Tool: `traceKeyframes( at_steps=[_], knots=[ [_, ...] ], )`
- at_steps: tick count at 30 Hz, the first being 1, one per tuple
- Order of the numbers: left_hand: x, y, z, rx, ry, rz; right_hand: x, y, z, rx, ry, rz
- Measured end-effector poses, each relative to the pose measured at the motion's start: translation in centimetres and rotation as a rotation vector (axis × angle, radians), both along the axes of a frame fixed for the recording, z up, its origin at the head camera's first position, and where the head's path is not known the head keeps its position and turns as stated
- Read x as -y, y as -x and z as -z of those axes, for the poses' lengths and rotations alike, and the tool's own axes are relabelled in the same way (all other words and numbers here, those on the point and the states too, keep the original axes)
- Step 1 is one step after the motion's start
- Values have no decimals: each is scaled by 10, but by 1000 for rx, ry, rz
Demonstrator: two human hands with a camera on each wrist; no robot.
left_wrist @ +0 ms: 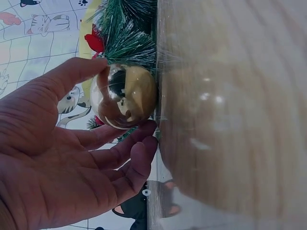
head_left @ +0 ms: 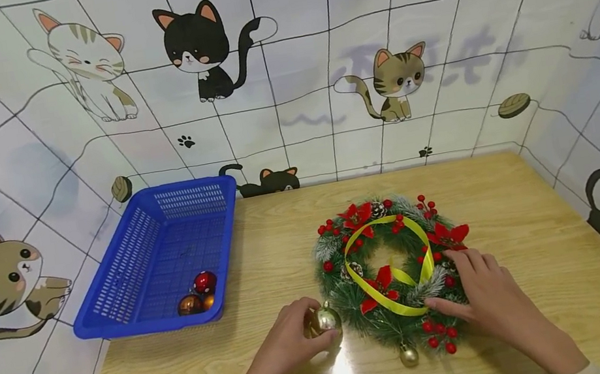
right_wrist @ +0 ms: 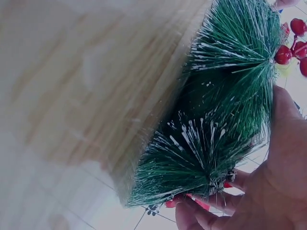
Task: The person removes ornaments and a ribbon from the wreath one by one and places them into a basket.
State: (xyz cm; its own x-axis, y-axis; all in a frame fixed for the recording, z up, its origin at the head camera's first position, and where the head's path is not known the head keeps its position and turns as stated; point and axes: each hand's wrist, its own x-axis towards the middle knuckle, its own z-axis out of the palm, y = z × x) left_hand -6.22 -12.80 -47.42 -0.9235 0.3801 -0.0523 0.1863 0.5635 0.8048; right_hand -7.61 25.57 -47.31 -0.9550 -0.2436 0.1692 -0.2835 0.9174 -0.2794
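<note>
Between the thumb and fingers of my left hand is a shiny gold Christmas ball, low over the table and just left of the wreath. The left wrist view shows the thumb against the ball and the fingers curved beside it. My right hand grips the right side of a green Christmas wreath, thumb on top and fingers at the outer edge. Red flowers, berries and pinecones decorate the wreath. A yellow ribbon loops over its middle, and a smaller gold ball sits at its near edge.
A blue plastic basket stands at the left of the wooden table. Inside its near right corner lie a red ball, a copper ball and a partly hidden orange ball. Cat-print walls border the table.
</note>
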Motion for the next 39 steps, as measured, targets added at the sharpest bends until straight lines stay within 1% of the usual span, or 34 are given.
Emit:
traceKeyframes(
  at_steps=[3,5,9,14,19,24,29,34,37,39],
  knots=[
    [3,-1,0,-1,-22,-2,0,-1,-1,-10,6,-15],
    [5,-2,0,-8,-27,-20,0,-2,-2,-9,14,-22],
    [11,-5,1,-57,-33,-81,1,-3,-5,21,47,-15],
    [14,-10,-1,-110,-59,-148,0,-3,-6,72,122,26],
    [15,-13,-4,-163,-88,-213,-2,-5,-5,73,96,21],
    [19,-13,-7,-227,-151,-241,-2,-5,-4,48,43,-10],
    [29,-12,-15,-304,-200,-266,-2,-3,-3,11,9,-17],
    [47,-9,-27,-355,-250,-309,-3,-2,-5,4,3,-12],
    [59,-7,-35,-391,-257,-333,-3,-3,-5,10,18,8],
    [65,-8,-41,-416,-246,-352,-3,-3,-6,21,32,25]
  ],
)
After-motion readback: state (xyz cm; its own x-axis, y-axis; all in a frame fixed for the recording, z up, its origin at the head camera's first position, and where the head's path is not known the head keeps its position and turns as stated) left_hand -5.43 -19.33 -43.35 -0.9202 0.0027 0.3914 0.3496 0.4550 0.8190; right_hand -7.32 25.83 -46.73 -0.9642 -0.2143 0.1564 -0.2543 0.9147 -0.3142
